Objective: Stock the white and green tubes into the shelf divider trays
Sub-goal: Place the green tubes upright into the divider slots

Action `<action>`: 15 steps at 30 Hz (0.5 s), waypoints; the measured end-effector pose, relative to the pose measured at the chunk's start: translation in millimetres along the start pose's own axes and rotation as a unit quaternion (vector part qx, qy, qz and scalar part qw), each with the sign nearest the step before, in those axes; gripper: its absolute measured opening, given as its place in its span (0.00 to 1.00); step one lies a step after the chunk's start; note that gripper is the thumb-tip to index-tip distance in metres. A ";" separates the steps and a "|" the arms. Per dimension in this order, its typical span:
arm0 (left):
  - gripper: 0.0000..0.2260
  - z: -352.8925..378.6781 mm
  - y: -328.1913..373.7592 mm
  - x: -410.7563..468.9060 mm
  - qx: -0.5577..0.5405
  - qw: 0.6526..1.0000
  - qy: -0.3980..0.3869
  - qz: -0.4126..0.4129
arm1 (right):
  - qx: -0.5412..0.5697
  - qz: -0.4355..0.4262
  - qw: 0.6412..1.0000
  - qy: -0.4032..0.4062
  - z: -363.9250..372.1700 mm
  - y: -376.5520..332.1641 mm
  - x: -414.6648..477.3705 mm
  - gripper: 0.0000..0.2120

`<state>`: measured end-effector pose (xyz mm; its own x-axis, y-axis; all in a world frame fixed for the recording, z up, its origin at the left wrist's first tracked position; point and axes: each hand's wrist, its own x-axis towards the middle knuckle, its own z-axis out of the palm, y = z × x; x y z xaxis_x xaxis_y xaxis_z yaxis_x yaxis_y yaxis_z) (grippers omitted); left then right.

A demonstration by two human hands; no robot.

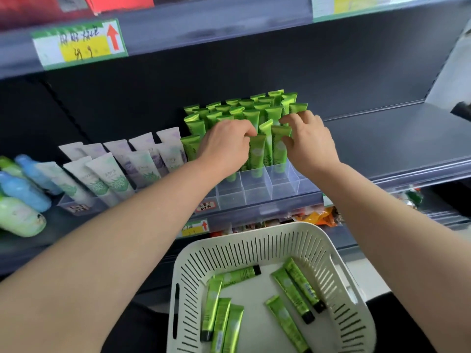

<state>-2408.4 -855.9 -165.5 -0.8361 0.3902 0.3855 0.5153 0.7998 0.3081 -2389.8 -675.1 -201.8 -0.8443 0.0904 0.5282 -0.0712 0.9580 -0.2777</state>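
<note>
White basket, nearer you than the clear divider tray, holds loose green tubes left to stock. The tray's front cells stand empty. Behind them, your left hand pinches one standing green tube. Your right hand spreads its fingers over tube tops. White tubes stand left of the tray.

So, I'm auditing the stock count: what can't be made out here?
Head view only:
- Green tubes behind the left hand: hidden by it.
- Whether it or the right hand grips a tube: curled fingers hide contact.
- Shelf label writing: blurred.
- Basket front, some tubes: cut off by the bottom edge.
</note>
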 end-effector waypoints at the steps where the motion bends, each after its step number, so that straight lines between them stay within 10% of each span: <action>1: 0.12 0.5 1.4 -5.3 -0.006 1.000 0.001 -0.001 | 0.002 -0.010 1.000 0.010 -2.1 -1.7 -7.9 0.17; 10: 0.12 44.8 7.2 -117.0 -0.053 0.996 -0.066 -0.017 | 0.021 -0.046 0.994 -0.094 30.7 -13.2 -147.2 0.13; 15: 0.11 108.4 -14.1 -206.7 -0.061 0.953 -0.258 -0.144 | 0.011 0.016 0.966 -0.257 62.4 0.6 -206.9 0.17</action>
<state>-2263.2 -898.4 -343.8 -0.9112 0.3595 -0.2011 0.2413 0.8615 0.4467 -2248.3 -710.2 -361.3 -0.9982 -0.0319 0.0516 -0.0463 0.9506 -0.3068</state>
